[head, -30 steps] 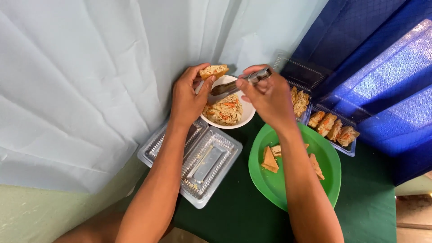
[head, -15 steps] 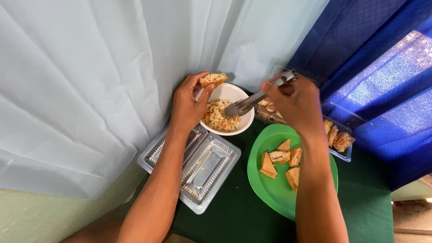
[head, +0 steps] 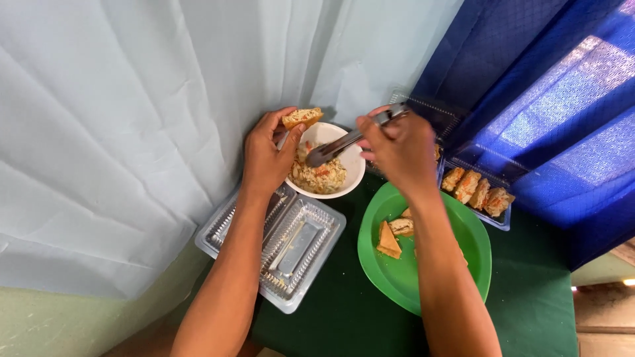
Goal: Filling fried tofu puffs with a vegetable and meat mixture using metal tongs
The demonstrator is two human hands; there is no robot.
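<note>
The bread slice [head: 302, 118] sits pinched in my left hand [head: 266, 158] above the white bowl [head: 354, 173] of filling. My right hand [head: 399, 151] clenches a metal spoon [head: 336, 149] dipped in it; I judge small scoops best, keeping the slice over the bowl, near the green plate [head: 476, 248].
</note>
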